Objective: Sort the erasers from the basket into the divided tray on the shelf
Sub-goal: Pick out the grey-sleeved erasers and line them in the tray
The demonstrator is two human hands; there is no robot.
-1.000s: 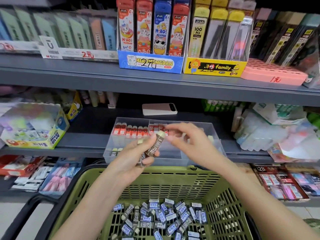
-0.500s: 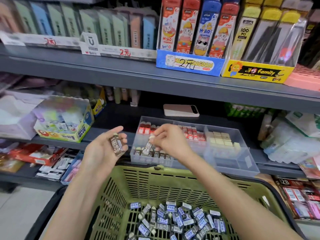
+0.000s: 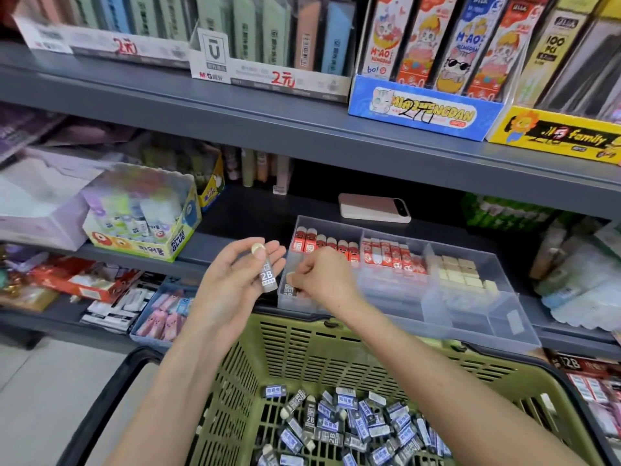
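Note:
A clear divided tray [image 3: 470, 317] stands on the lower shelf, with red-sleeved erasers at the back and cream ones to the right. My left hand [image 3: 232, 284] hovers just left of the tray and holds a dark 2B eraser [image 3: 267, 275] upright under the thumb. My right hand [image 3: 322, 280] reaches into the tray's front left compartment, fingers pinched on another dark eraser [image 3: 289, 288] that is partly hidden. Below, a green basket [image 3: 302, 351] holds several dark and blue-sleeved erasers [image 3: 353, 425].
A pink phone [image 3: 374, 208] lies on the shelf behind the tray. A glue-stick box [image 3: 144, 216] stands to the left. Packaged stationery fills the upper shelf and the lower bins. The basket's black handle [image 3: 100, 405] curves at the lower left.
The view has shifted left. My right hand took an eraser from the left hand's pair and lowered it into the tray's front left compartment; my left hand stays raised with one eraser.

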